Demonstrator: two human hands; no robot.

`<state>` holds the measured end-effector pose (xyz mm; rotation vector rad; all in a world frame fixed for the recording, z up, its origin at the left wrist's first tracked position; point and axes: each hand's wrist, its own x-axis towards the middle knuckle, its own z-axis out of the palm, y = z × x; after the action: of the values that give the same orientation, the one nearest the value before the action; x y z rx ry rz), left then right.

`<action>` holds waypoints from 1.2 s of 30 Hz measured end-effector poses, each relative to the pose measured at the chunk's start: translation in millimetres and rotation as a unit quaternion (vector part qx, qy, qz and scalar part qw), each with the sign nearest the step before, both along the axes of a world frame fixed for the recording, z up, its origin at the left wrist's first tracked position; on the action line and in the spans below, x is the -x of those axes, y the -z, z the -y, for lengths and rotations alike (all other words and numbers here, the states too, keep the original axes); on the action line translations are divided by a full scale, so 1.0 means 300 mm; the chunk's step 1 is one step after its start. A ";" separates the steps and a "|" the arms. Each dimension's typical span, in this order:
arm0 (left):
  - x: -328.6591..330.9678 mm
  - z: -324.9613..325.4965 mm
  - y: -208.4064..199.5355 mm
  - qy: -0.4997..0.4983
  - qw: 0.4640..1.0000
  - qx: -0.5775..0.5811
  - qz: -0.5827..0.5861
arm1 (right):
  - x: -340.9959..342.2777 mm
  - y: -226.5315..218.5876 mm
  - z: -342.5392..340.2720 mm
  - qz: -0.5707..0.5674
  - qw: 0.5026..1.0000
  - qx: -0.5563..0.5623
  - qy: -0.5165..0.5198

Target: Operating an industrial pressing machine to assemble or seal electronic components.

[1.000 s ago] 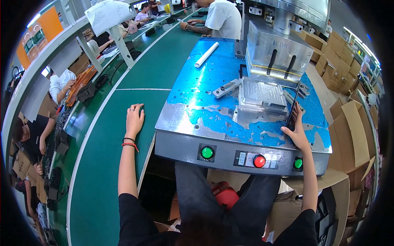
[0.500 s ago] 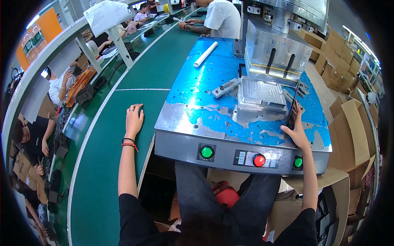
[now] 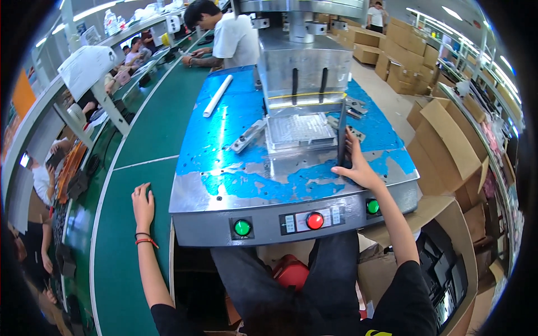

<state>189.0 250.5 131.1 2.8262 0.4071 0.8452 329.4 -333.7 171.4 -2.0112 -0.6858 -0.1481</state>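
My right hand [image 3: 361,167] grips a thin black flat panel [image 3: 341,137], held on edge, thumb on one side and fingers on the other. It stands just right of a clear, ribbed block-like fixture [image 3: 301,130] on the press bed. A big metal press head [image 3: 305,70] is directly behind and above that fixture. To the left, my left hand [image 3: 143,206] rests on the green work surface [image 3: 140,173] beside the machine, fingers extended and holding nothing. The panel's far face is hidden from view.
Metal clamps [image 3: 246,136] flank the fixture. A white tube [image 3: 218,95] lies on the blue-covered bed. Along the front are a green button [image 3: 242,227], a red button [image 3: 315,220] and another green button [image 3: 372,206]. A carton of black parts [image 3: 443,263] stands right; a co-worker [image 3: 235,36] is ahead.
The whole view has swung to the right, so the machine and both hands appear farther left. The black panel stays in my right hand beside the fixture and looks more upright.
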 end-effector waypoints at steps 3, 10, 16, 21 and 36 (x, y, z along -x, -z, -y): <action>-0.012 0.014 -0.005 -0.011 1.000 0.006 -0.018 | 0.002 -0.008 0.010 0.006 1.000 0.001 -0.004; 0.009 0.001 -0.006 -0.014 1.000 -0.009 -0.009 | 0.009 -0.008 -0.013 -0.004 1.000 -0.001 -0.004; -0.012 0.003 0.005 0.005 1.000 -0.017 0.015 | 0.017 -0.010 0.001 -0.020 1.000 -0.024 -0.002; -0.011 0.012 0.002 0.001 1.000 -0.013 0.000 | 0.016 -0.014 -0.002 -0.025 1.000 -0.012 0.001; -0.009 0.010 0.009 -0.088 0.995 -0.052 0.015 | 0.013 -0.012 -0.009 -0.031 0.999 0.000 0.011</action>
<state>191.8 247.4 128.5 2.9008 0.6346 0.9682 325.4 -331.1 175.1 -2.0153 -0.6235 -0.0983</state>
